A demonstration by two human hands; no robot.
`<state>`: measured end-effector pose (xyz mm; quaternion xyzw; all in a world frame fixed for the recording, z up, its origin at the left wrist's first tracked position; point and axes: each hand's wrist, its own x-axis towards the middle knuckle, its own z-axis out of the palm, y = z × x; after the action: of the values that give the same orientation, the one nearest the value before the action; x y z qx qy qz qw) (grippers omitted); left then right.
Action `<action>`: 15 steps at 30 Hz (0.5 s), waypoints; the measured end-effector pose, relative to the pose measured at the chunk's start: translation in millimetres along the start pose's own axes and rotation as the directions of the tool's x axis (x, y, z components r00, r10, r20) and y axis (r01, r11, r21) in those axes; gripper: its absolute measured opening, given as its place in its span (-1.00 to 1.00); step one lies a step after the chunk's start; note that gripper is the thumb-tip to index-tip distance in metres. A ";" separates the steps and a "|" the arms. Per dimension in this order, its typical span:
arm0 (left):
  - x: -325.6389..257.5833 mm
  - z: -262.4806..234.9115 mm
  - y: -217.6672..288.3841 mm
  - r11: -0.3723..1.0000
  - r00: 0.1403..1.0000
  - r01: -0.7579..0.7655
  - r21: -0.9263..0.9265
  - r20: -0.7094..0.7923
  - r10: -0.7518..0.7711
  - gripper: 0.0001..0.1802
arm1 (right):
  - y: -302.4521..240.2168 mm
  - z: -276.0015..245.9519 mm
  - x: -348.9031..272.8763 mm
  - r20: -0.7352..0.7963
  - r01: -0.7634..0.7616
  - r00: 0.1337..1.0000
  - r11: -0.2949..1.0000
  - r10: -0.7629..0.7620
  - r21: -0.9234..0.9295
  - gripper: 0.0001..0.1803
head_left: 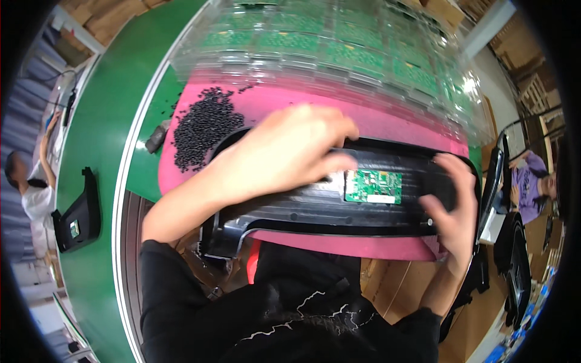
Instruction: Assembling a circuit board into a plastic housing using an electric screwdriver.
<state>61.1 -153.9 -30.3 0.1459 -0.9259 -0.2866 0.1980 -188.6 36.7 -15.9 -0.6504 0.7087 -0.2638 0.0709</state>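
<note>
A long black plastic housing [290,209] lies in front of me, its hollow side up. Inside it, right of the middle, rests a green circuit board [382,186] with small parts and a white strip along its near edge. Slightly blurred, my left hand [302,145] hovers over the housing left of the board, thumb and fingers apart with nothing seen between them. At the housing's right end is my right hand [454,202], its thumb parted from the fingers. Contact between that hand and the housing's rim cannot be made out.
Under the housing lies a pink mat [260,100] bearing a heap of small black screws [206,127]. Clear plastic trays of green boards [351,45] stand stacked behind. Another black housing [78,215] sits on the green bench [112,103] at left. Other people work at both sides.
</note>
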 end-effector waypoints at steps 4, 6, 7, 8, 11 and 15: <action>-7.7 -40.7 -37.7 0.977 0.942 0.118 0.179 -0.332 -0.053 -0.83 | 53.9 -46.0 -14.8 -0.453 -0.396 0.830 0.916 0.325 -0.069 -0.49; -27.3 -51.0 -68.2 0.905 0.956 0.258 0.338 -0.223 -0.190 -0.82 | 110.4 -75.1 -21.9 -0.511 -0.335 0.855 0.847 0.089 -0.413 -0.48; -37.2 -53.1 -80.3 0.897 0.955 0.284 0.340 -0.179 -0.234 -0.79 | 146.8 -93.0 -32.9 -0.433 -0.389 0.873 0.856 0.224 -0.341 -0.44; -43.5 -51.8 -90.0 0.899 0.954 0.286 0.332 -0.188 -0.234 -0.79 | 157.3 -101.6 -36.7 -0.289 -0.535 0.835 0.813 0.468 -0.230 -0.47; -50.3 -49.1 -106.0 0.863 0.913 0.394 0.317 -0.031 -0.406 -0.79 | 132.8 -88.7 -20.4 -0.059 -0.659 0.750 0.752 0.658 0.020 -0.54; -31.7 -46.5 -92.1 0.755 0.794 0.555 0.349 0.049 -0.606 -0.85 | 127.5 -82.5 -13.5 0.026 -0.640 0.757 0.733 0.653 0.228 -0.68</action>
<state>124.3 -236.8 -58.2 0.4330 -0.8806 -0.1924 -0.0014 -336.0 74.8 -8.4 -0.3438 0.8580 -0.3182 0.2108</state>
